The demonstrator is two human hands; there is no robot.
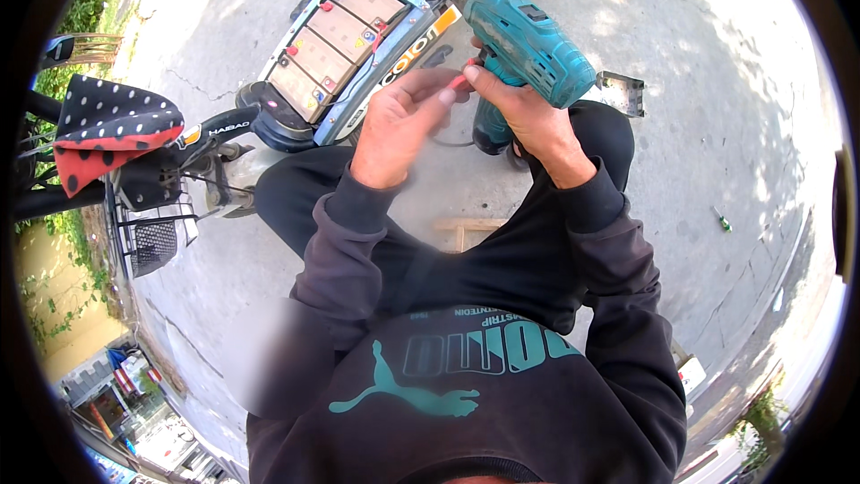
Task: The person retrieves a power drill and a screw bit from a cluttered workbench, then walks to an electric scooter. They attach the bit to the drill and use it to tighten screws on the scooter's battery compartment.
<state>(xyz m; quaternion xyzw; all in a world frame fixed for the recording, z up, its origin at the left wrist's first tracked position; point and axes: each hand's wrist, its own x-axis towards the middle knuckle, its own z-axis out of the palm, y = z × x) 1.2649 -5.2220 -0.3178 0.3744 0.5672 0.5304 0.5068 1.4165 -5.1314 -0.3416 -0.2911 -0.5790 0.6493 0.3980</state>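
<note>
My right hand (537, 125) is closed round the grip of a teal cordless drill (533, 27), whose black chuck points up and to the left. Thumb and fingers of my left hand (394, 130) pinch a small red piece (460, 82), which looks like a wire end or sleeve. The right thumb and forefinger meet at that same piece. Just beyond my left hand lies an open compartment of an electric bike, with several tan battery blocks (333, 40) in it. Red and black terminals and a red wire (381, 36) show on the blocks.
At left stand a handlebar with a polka-dot cloth cover (116, 130) and a black basket (150, 246). A dark open tray (623, 94) lies beyond my right knee. A green-handled screwdriver (724, 221) rests on the concrete at right. Between my legs is a wooden piece (461, 226).
</note>
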